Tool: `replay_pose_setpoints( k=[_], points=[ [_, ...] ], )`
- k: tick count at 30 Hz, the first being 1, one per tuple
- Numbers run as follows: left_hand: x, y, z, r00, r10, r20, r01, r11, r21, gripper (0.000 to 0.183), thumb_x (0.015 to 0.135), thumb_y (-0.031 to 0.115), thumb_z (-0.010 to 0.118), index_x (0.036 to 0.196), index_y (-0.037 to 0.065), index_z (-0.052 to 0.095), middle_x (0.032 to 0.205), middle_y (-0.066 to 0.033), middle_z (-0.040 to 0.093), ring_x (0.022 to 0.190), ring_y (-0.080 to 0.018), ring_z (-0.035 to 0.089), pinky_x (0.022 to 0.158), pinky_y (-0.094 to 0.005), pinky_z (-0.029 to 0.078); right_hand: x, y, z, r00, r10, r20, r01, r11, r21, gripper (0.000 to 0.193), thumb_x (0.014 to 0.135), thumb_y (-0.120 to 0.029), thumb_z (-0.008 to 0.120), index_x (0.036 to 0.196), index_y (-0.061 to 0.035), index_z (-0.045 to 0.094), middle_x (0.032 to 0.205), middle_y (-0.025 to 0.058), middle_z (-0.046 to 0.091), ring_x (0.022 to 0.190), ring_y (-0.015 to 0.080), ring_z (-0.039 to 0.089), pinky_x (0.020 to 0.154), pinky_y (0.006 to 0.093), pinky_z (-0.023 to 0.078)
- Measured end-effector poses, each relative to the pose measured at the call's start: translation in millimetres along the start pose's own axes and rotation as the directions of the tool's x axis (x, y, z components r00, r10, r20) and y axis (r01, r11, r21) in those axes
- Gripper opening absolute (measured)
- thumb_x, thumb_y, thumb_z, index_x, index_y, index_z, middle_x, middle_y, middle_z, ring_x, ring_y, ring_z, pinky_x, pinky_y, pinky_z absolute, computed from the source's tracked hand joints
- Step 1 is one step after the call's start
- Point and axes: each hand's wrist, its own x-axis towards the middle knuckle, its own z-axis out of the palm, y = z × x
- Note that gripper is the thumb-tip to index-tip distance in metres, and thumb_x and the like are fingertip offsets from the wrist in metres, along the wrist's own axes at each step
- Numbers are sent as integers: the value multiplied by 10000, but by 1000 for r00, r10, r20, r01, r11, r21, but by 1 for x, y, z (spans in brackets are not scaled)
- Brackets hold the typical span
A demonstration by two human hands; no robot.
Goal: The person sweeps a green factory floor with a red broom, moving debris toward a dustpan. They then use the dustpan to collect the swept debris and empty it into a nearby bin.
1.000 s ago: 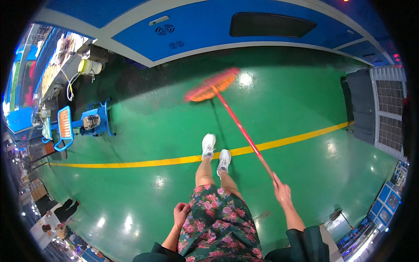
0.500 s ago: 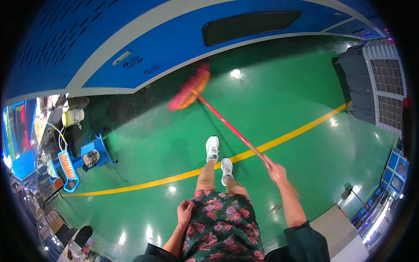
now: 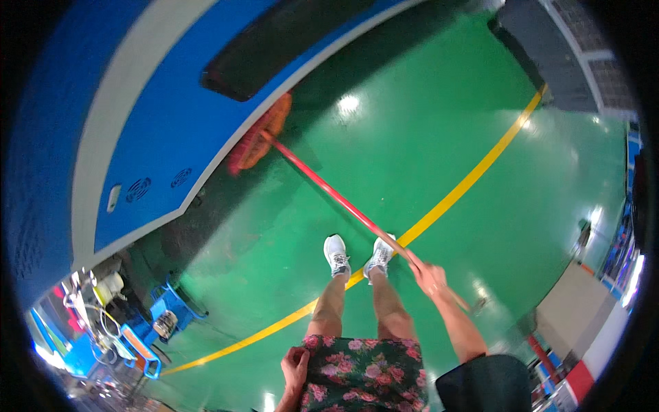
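The right hand (image 3: 432, 280) is wrapped round the mop (image 3: 336, 196), whose head (image 3: 261, 141) lies far left, by the cabinet (image 3: 161, 130). The left hand (image 3: 295, 367), near, curls loosely at the skirt (image 3: 371, 378); whether it grips that, I cannot tell.

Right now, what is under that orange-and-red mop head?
Green floor shows beside the mop head, which is close to the blue cabinet. The patch directly beneath is covered, so I can't tell what, if anything, lies there.
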Motion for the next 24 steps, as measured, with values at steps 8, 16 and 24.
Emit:
replay_pose_setpoints(
  k=[8,16,24],
  points=[
    [45,72,26,991,0,-135,5,999,36,87,868,80,587,881,4,629,759,-14,595,697,-101,500,642,-247,428,272,-73,127,996,-35,-87,51,981,190,486,947,-394,417,1390,-458,228,714,137,640,607,334,630,514,453,508],
    [49,89,32,994,68,-90,-65,997,39,65,831,65,614,823,2,599,753,-19,572,714,-108,498,666,-265,434,193,53,60,991,65,121,-89,975,204,471,942,-412,414,1373,-499,245,762,158,643,687,353,635,604,464,513],
    [58,70,34,986,165,-28,-159,977,141,75,776,60,651,776,-1,608,608,-20,543,564,-76,462,534,-234,394,-175,142,25,901,428,64,-424,842,334,447,928,-348,473,1364,-263,423,679,203,587,561,395,572,523,484,458]
  ],
)
